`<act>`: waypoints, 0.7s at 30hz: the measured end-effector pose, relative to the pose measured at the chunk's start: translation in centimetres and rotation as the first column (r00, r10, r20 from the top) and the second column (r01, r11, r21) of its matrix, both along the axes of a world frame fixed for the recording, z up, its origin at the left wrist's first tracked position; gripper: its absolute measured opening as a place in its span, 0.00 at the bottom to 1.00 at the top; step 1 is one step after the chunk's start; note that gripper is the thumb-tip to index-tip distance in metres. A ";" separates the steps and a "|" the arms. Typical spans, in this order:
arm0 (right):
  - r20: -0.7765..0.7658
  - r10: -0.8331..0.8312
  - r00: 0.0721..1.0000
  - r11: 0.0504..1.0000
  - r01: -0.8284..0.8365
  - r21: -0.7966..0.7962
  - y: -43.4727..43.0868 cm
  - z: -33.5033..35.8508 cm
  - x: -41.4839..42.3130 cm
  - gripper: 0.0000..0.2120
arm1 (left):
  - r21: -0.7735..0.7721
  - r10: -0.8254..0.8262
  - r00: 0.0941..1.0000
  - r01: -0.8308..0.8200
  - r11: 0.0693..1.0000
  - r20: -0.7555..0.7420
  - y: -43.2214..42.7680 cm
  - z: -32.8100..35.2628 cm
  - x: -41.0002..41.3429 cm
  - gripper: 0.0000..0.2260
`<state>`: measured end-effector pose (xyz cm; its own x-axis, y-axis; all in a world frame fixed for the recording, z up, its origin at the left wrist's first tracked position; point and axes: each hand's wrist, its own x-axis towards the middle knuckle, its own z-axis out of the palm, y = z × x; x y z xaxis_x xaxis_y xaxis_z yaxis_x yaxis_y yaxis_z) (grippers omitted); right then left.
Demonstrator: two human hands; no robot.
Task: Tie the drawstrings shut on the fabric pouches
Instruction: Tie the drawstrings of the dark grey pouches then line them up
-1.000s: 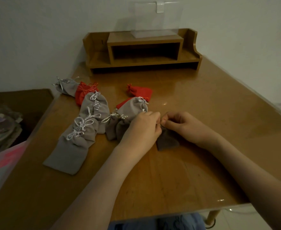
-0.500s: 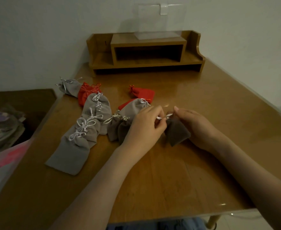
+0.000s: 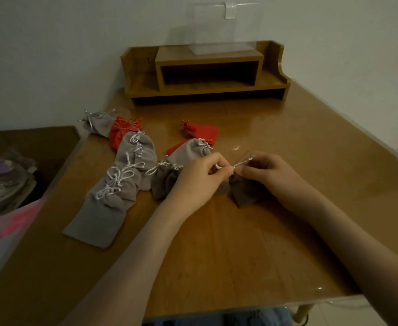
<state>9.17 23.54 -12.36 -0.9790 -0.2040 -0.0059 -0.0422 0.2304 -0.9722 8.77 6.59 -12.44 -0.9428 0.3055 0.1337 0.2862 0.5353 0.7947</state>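
1. The glossy wooden table (image 3: pixel 287 137) stands against a pale wall (image 3: pixel 52 55), with a low shelf (image 3: pixel 205 74) at its far edge.
2. The dark pouch (image 3: pixel 243 192) lies on the table between your hands, just on your side of your fingertips.
3. Your left hand (image 3: pixel 198 180) is curled, its thumb and forefinger pinching one end of the white cord (image 3: pixel 241 163). Your right hand (image 3: pixel 270 172) pinches the other end, a little higher and farther from you.
4. The cord runs left to right between the two pinches. The pouch lies crosswise to it, neck at the grip and base pointing toward you, tipped slightly right.
5. Both hands are about equally near the neck, so the next pull likely goes sideways, along the cord.
6. Your fingers hide whether a knot has formed.
7. Grey pouches (image 3: pixel 104 208) showing white bows lie overlapped to the left, and a red pouch (image 3: pixel 202 131) lies beyond your hands.
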 end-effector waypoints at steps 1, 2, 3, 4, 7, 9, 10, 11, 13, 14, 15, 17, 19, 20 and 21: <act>0.024 0.003 1.000 0.999 -0.002 -0.034 0.1 0.0 0.0 0.08 | 0.067 -0.005 0.998 0.000 0.998 0.068 0.0 0.1 0.1 0.06; 0.049 0.011 0.999 0.998 -0.008 -0.055 0.1 0.1 0.0 0.10 | 0.137 -0.019 0.990 0.000 0.991 0.137 -0.1 0.1 0.1 0.06; 0.073 0.020 0.997 0.998 -0.016 -0.057 0.2 0.1 0.0 0.11 | 0.176 -0.031 0.982 -0.002 0.984 0.186 -0.1 0.2 0.1 0.05; 0.092 0.029 0.995 0.999 -0.025 -0.047 0.2 0.1 0.0 0.11 | 0.163 -0.034 0.980 0.001 0.987 0.194 -0.1 0.2 0.1 0.05; 0.104 0.039 0.994 0.999 -0.039 -0.005 -0.1 0.0 0.0 0.06 | -0.053 -0.024 0.999 0.027 0.998 0.043 0.0 0.0 0.1 0.06; 0.058 0.040 0.997 0.997 -0.044 0.063 -0.4 -0.3 -0.1 0.07 | -0.187 -0.024 0.994 0.003 0.982 -0.107 0.4 -0.2 0.2 0.07; 0.028 0.039 0.999 0.993 -0.041 0.109 -0.5 -0.5 -0.1 0.07 | -0.239 -0.024 0.983 -0.020 0.971 -0.180 0.7 -0.4 0.2 0.08; 0.000 0.032 0.999 0.989 -0.032 0.143 -0.6 -0.6 -0.1 0.08 | -0.284 -0.019 0.969 -0.053 0.957 -0.246 1.0 -0.5 0.2 0.09; -0.039 0.006 0.999 0.988 0.001 0.156 -0.7 -0.9 -0.2 0.10 | -0.336 -0.008 0.935 -0.120 0.934 -0.354 1.6 -0.9 0.1 0.11; -0.047 -0.005 0.999 0.989 0.012 0.146 -0.7 -0.9 -0.2 0.11 | -0.343 0.000 0.916 -0.150 0.927 -0.402 1.7 -1.1 0.0 0.12; -0.051 -0.011 0.999 0.991 0.017 0.132 -0.7 -1.0 -0.2 0.11 | -0.332 0.010 0.895 -0.176 0.927 -0.446 1.9 -1.1 0.0 0.12; -0.053 -0.007 0.999 0.995 0.013 0.104 -0.7 -1.0 -0.2 0.10 | -0.301 0.025 0.847 -0.216 0.929 -0.532 2.1 -1.4 0.2 0.13; -0.048 0.005 0.999 0.999 -0.002 0.046 -0.7 -0.9 -0.1 0.06 | -0.285 0.039 0.785 -0.270 0.920 -0.618 2.0 -1.8 0.2 0.11; -0.036 0.018 0.999 1.000 -0.018 -0.012 -0.7 -0.8 0.0 0.06 | -0.280 0.043 0.756 -0.294 0.914 -0.654 1.8 -1.9 0.0 0.09; -0.014 0.039 0.999 0.995 -0.040 -0.096 -0.8 -0.8 0.1 0.05 | -0.275 0.042 0.736 -0.305 0.912 -0.676 1.6 -2.0 -0.1 0.06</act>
<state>9.24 22.78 -13.14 -0.9700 -0.2417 0.0275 -0.0613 0.1335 -0.9892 8.68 8.17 -14.39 -0.7058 0.2931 0.6450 0.5278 0.8248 0.2027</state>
